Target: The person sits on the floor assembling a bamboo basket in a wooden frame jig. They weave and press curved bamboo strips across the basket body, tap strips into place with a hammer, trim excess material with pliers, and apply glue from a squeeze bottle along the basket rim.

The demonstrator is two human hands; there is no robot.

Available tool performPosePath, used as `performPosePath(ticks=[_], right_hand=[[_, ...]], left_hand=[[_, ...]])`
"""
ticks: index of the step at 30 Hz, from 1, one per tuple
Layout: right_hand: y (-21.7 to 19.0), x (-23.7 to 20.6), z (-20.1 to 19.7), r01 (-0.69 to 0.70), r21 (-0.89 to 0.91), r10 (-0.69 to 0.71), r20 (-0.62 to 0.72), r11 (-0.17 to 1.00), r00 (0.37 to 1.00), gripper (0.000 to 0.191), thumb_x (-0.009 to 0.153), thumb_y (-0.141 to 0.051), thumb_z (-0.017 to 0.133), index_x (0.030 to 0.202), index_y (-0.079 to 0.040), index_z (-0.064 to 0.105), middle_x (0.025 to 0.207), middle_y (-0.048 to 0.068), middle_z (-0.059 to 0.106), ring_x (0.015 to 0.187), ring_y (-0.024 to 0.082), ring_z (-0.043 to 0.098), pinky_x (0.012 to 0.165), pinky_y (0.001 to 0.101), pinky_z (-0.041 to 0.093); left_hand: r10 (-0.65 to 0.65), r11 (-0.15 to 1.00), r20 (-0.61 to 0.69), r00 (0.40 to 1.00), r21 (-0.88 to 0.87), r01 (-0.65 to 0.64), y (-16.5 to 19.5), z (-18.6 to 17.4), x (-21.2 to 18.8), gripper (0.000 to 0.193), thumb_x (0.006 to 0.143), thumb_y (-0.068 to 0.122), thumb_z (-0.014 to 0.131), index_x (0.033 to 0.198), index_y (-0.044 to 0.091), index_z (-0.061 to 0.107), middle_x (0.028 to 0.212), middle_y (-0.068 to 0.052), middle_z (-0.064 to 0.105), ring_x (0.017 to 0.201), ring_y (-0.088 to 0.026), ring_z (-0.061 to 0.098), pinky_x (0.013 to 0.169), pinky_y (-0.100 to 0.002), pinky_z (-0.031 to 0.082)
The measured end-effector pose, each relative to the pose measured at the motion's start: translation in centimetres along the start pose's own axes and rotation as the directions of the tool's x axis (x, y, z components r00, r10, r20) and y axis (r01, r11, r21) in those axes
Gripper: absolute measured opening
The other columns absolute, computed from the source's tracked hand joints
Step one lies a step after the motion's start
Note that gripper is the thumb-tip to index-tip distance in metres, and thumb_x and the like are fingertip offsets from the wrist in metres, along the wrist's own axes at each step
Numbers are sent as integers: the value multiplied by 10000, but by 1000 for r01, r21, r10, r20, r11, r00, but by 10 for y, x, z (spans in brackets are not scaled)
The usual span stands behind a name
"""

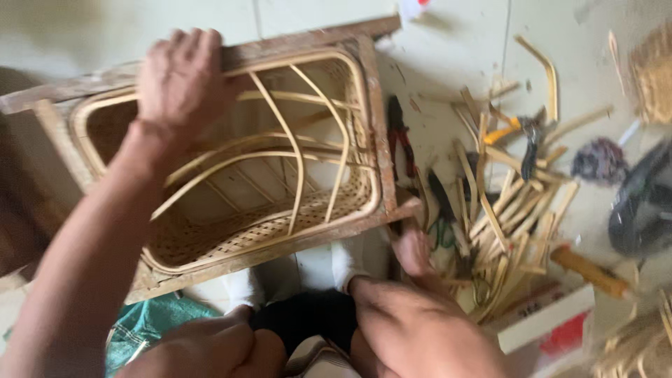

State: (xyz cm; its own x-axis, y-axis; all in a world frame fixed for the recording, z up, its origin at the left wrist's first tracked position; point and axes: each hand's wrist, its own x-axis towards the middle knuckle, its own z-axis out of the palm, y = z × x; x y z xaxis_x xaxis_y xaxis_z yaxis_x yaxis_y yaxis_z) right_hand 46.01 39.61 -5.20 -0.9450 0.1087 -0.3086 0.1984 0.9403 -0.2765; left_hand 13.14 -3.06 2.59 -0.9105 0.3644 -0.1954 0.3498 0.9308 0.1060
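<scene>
Clasped over the far rail of the wooden frame (371,105), my left hand (183,80) has its fingers curled over the top edge and its palm pressed to the wood. One frame counted: rough, weathered timber, rectangular, tilted toward me. One woven basket (266,224) sits inside it, filling the opening; it is pale yellow cane, with a tight, fine weave along the lower wall and a smooth round rim. I count about five bent cane ribs (297,168) arching across the open interior, thin and glossy.

My right hand (420,322) is low at the near corner of the frame, fingers reaching toward the floor beside it; I cannot tell whether it grips anything, as the fingertips are blurred.

On the pale floor to the right lies one loose heap of cut cane strips (507,217), flat, straw-coloured, too many and too tangled to count. Among them: one pair of yellow-handled pliers (521,133), one pair of red-handled cutters (399,140), one green-handled tool (441,217). One dark rounded object (640,203) lies at the right edge.
</scene>
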Motion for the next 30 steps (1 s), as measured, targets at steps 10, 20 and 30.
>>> performPosePath(ticks=[10, 20, 30], right_hand=[[22, 1, -112, -407, 558, 474, 27, 724, 880, 193, 1071, -189, 594, 1172, -39, 660, 720, 123, 594, 532, 156, 532, 455, 316, 427], [-221, 156, -211, 485, 270, -481, -86, 832, 872, 309, 1060, -137, 611, 1338, -4, 623, 830, 141, 683, 675, 176, 654, 573, 335, 526], [-288, 211, -186, 729, 182, -713, -158, 659, 684, 313, 1151, -157, 598, 1439, -38, 564, 1022, 209, 727, 889, 280, 725, 717, 398, 583]], left_hand=[[-37, 995, 5, 999, -96, 37, 1, -7, 4, 559, 1003, 520, 624, 1178, -8, 561, 994, -157, 640, 881, -259, 618, 768, -404, 550], [15, 999, -107, 994, -41, -19, -5, 6, 12, 170, 992, 165, 552, 1084, 24, 569, 880, -104, 621, 768, -192, 601, 650, -344, 538], [99, 995, -341, 935, 62, -83, -14, 19, 14, 150, 982, 214, 585, 1047, 81, 558, 914, -55, 598, 860, -185, 609, 721, -340, 521]])
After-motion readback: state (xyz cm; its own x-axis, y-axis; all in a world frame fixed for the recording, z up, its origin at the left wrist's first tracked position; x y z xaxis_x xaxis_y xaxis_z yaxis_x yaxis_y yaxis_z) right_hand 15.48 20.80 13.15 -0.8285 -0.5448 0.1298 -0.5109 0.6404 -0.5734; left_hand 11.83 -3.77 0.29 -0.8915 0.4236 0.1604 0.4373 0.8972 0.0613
